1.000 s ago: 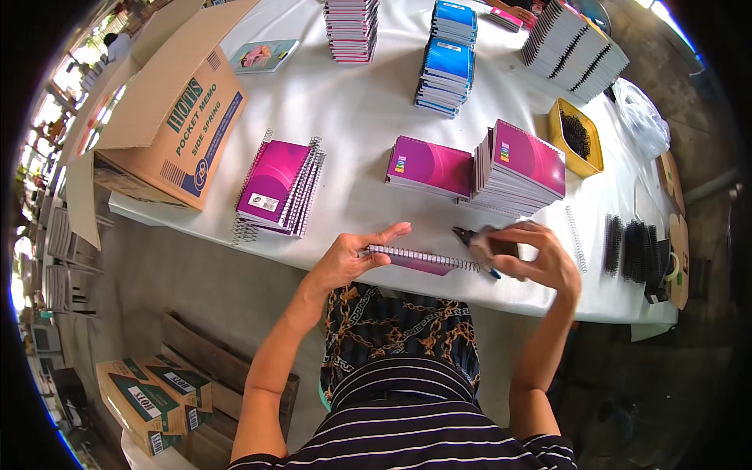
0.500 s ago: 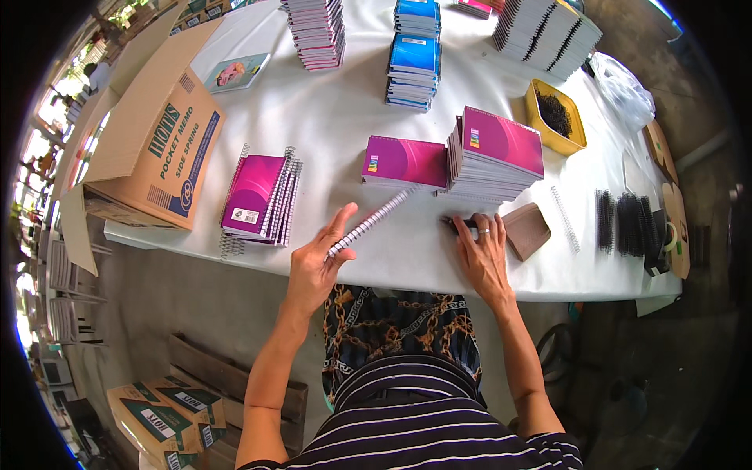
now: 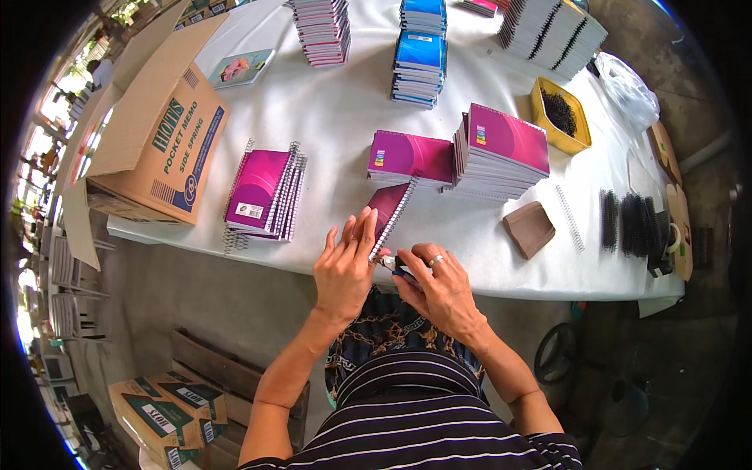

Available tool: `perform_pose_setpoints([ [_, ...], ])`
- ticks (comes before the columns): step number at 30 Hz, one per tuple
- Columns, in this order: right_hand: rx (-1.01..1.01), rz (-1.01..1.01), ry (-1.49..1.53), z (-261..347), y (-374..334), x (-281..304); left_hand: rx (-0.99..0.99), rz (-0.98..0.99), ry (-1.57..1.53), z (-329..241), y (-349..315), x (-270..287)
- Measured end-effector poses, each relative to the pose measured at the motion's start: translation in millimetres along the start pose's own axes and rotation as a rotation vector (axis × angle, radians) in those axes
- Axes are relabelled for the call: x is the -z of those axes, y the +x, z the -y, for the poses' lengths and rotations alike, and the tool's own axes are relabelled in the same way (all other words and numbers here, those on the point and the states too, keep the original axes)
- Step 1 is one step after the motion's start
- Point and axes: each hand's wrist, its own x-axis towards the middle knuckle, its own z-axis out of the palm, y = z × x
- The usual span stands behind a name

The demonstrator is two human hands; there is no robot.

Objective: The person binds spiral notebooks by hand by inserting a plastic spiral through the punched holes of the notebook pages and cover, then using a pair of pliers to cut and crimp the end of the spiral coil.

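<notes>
My left hand [image 3: 343,270] is closed on a small spiral notebook [image 3: 385,205] with a purple cover, tilted with its coil on the right side. In my right hand [image 3: 442,290] is a pair of pliers [image 3: 387,262], its metal jaws at the near end of the coil; the exact contact is too small to make out. Beyond the notebook stand a low stack of purple notepads [image 3: 411,155] and a taller purple stack [image 3: 505,149]. To the left lies a pile of spiral-bound purple notebooks [image 3: 257,184].
A brown block [image 3: 530,229], a loose wire coil [image 3: 569,219] and black coils [image 3: 630,223] lie right. Behind them sits a yellow tub [image 3: 560,116] of black pieces. An open carton [image 3: 157,149] stands left; blue notebooks [image 3: 419,59] are stacked at the back.
My right hand has lifted the pliers off the table near the brown block and moved left to the coil's near end. My left hand has shifted right, turning the notebook so its purple cover shows.
</notes>
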Motion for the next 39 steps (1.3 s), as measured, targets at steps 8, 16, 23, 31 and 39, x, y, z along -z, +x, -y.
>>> perform_pose_setpoints([
  [8,-0.646,0.64,0.927,-7.8,23.9,30.1,-0.028,-0.042,0.076,-7.2,3.1,18.6],
  [16,-0.36,0.261,0.04,-58.4,11.5,39.3,-0.017,-0.226,0.231,36.1,33.5,96.5],
  [23,-0.156,-0.089,0.644,-21.3,78.8,-12.3,-0.183,0.106,-1.129,150.4,61.4,107.2],
  [31,0.242,-0.184,0.492,48.3,183.9,-83.0,0.318,0.037,-1.314,204.0,93.5,114.7],
  [39,0.026,-0.217,0.359,25.9,153.3,-135.0,0.641,0.389,-1.372,251.8,53.7,80.3],
])
